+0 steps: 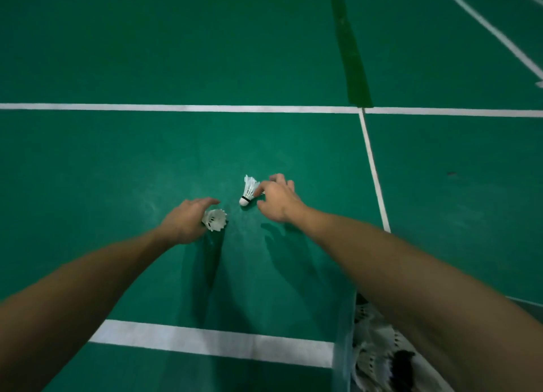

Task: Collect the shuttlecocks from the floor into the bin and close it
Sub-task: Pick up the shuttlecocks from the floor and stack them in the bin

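Note:
Two white feather shuttlecocks are in the middle of the green court floor. My left hand [185, 221] is closed around one shuttlecock [216, 220], whose feather skirt sticks out to the right of my palm. The other shuttlecock [249, 190] lies on the floor with its cork toward me, and my right hand [277, 199] is over it with fingers spread, the fingertips touching its feathers. A clear bin [345, 347] stands at the bottom right under my right forearm, with several shuttlecocks [373, 350] inside. No lid is in view.
White court lines cross the floor: one ahead of the hands, one running up the right side, one wide stripe [211, 340] near me. A darker green strip [352, 53] runs off into the distance.

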Demonstrator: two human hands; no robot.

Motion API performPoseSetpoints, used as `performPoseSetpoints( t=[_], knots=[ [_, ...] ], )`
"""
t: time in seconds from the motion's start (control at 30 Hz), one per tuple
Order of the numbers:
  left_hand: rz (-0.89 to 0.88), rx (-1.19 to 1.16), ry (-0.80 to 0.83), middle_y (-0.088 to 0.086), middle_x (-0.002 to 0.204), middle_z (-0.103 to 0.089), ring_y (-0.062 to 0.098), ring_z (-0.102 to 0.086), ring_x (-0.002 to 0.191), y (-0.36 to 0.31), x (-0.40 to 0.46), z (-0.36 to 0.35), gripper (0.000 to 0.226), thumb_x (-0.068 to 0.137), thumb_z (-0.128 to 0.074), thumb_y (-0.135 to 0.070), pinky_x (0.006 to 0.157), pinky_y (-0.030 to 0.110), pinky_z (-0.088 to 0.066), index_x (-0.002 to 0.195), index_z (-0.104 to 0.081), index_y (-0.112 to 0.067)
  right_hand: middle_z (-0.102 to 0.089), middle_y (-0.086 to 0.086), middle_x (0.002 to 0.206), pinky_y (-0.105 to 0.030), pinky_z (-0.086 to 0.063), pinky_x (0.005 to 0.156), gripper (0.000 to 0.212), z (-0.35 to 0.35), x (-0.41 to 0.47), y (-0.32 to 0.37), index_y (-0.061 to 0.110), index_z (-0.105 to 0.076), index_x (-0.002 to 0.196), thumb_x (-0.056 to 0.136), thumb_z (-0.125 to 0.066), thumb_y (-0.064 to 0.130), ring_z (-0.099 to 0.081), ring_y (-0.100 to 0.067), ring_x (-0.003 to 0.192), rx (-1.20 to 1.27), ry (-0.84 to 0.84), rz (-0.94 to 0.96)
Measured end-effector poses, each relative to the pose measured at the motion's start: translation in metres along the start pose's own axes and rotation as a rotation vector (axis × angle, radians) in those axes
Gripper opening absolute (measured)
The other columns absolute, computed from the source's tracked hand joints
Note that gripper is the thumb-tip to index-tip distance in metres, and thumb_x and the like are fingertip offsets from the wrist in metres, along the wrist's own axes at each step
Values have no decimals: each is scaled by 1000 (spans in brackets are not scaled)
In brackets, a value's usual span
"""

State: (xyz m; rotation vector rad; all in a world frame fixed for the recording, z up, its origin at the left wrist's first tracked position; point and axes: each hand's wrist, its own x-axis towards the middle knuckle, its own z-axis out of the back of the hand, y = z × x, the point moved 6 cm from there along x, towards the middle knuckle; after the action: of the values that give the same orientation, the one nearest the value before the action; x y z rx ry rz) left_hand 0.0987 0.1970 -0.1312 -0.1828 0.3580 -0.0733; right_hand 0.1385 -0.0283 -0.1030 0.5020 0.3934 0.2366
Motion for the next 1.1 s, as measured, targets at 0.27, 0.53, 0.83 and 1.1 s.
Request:
performPoseSetpoints(
  t=[0.27,0.53,0.83,1.1],
  knots=[
    [-9,32,-76,-2,112,-71,19,-65,100,-4,9,-5,43,82,-81,-35,78,35,-54,120,-64,-25,-42,-10,137,-42,-33,121,57,-32,29,-21,42,-65,131,90,-47,6,-46,-31,127,183,146,-102],
    [-177,-241,-24,-18,84,-66,7,-66,75,-85,-35,19,34,76,-88,-28,69,28,-51,94,-59,-28,-75,1,114,-20,-47,85,26,106,-67,-63,13,-79,113,97,-59,8,-67,-14,103,165,-11,33],
    [-444,-341,-2,-18,94,-65,2,-66,81,-260,-145,103,65,79,-89,-38,79,31,-57,131,-52,-28,-78,4,103,-22,-56,89,15,200,-255,-86,14,-82,102,93,-71,13,-68,2,87,52,-13,37],
    [-536,-209,131,-8,103,-69,14,-67,90,-355,-240,76,73,82,-86,-41,86,39,-58,140,-43,-27,-73,14,84,-10,-49,63,11,175,-373,-95,19,-81,93,90,-72,12,-65,2,73,-8,82,-23]
  ],
)
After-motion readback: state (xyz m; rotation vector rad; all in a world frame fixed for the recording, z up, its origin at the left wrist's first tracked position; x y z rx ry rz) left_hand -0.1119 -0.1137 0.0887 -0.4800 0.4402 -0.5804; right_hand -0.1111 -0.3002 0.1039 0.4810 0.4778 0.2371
